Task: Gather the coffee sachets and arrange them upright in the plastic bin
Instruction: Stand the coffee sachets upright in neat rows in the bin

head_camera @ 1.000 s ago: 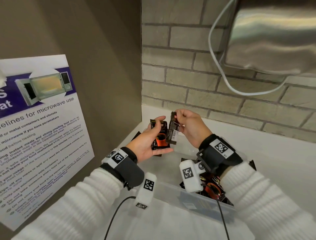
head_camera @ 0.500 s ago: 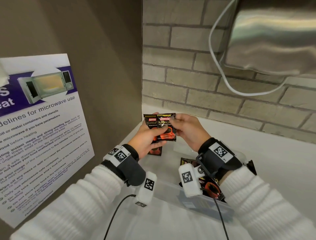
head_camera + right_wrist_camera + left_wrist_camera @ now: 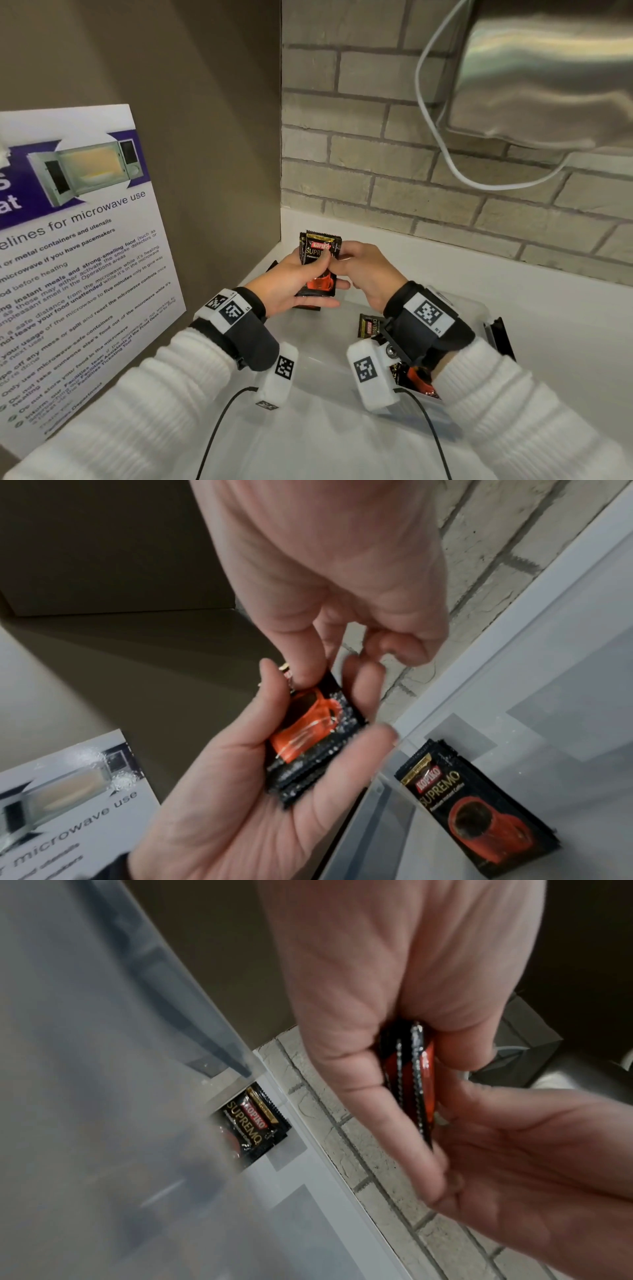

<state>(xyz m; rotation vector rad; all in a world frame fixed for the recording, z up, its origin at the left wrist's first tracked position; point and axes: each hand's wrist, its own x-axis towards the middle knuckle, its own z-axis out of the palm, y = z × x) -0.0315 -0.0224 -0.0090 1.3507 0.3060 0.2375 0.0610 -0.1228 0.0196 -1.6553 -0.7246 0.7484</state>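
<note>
Squaring the small stack of coffee sachets (image 3: 318, 263) was judged to be the step in hand, and it would be done best if the edges were brought level before the stack was carried to the plastic bin (image 3: 478, 308). The stack was held above the rear left corner of the worktop (image 3: 555, 329), just behind the bin. The left hand (image 3: 291, 286) was cupped under and around it, with the thumb laid across the printed face. The right hand (image 3: 366, 270) was pinching its upper right edge. A light pinch was thought wise, since the glossy packets looked likely to slide over one another. The stack should then be lowered on end and leaned against the sachets already in the bin, or it could topple.

From the head view, the printed fronts were seen upright, and a sachet standing in the bin (image 3: 368, 325) was partly hidden behind the right wrist. Another dark packet at the rear left corner was mostly hidden by the left hand.

In the left wrist view, the stack was seen edge-on, so that at least two serrated seams could be told apart between the fingers (image 3: 346, 1069). In the right wrist view, the cup picture on the front sachet was shown resting in the left palm, and several sachets were seen leaning together against the clear bin wall.
</note>
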